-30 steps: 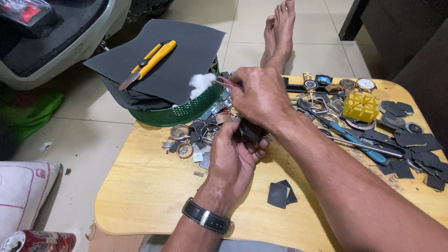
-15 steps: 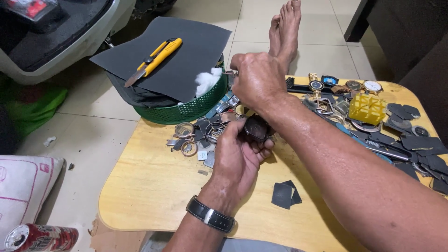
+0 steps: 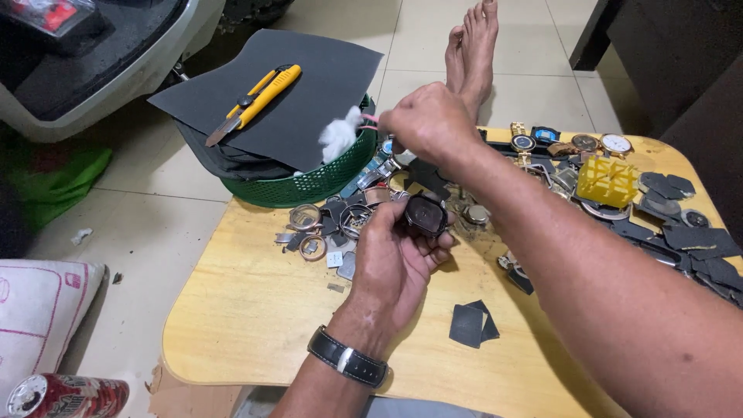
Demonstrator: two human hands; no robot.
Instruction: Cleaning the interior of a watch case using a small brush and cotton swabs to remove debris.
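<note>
Two hands over the table's bare near edge (image 3: 255, 340): left hand (image 3: 395, 259) clasps a dark watch case (image 3: 425, 214), right hand (image 3: 426, 124) pinches cotton (image 3: 340, 133).

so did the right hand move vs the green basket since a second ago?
Yes. The right hand lifted off the dark watch case toward the green basket rim.

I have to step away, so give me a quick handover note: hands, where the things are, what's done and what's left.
Left hand: holds a dark watch case over the wooden table.
Right hand: pinches a white cotton tuft above the green basket.
Nearby: loose watch parts by the basket; a yellow utility knife on a dark sheet over the basket.
Done: case in hand, cotton picked up.
Left: the cotton has not touched the case yet.
</note>
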